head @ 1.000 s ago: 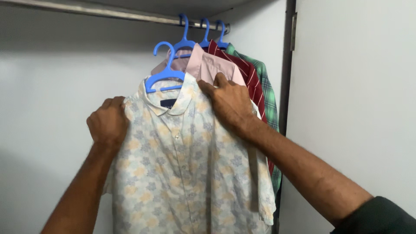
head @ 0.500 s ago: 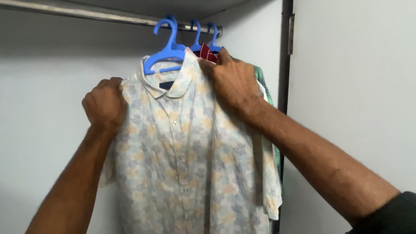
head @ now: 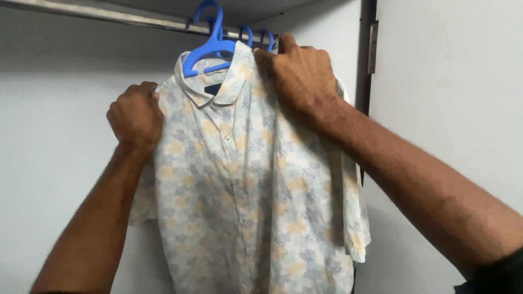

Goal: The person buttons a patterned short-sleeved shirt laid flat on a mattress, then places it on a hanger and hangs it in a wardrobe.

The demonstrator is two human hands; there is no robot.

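A pale floral short-sleeved shirt (head: 245,179) hangs on a blue plastic hanger (head: 210,43). My left hand (head: 135,115) grips the shirt's left shoulder. My right hand (head: 302,73) grips its right shoulder, up near the collar. The hanger's hook is raised to the metal closet rail (head: 109,15), at or just over it. The shirt's front faces me and is buttoned.
Two more blue hanger hooks (head: 256,37) sit on the rail just right of the shirt, their garments hidden behind it. White closet walls surround the shirt, and a door edge with a hinge (head: 372,46) stands at the right.
Both hands have lifted the shirt and hanger up and slightly right, bringing the hook from below the rail up to it. The other shirts are now covered.
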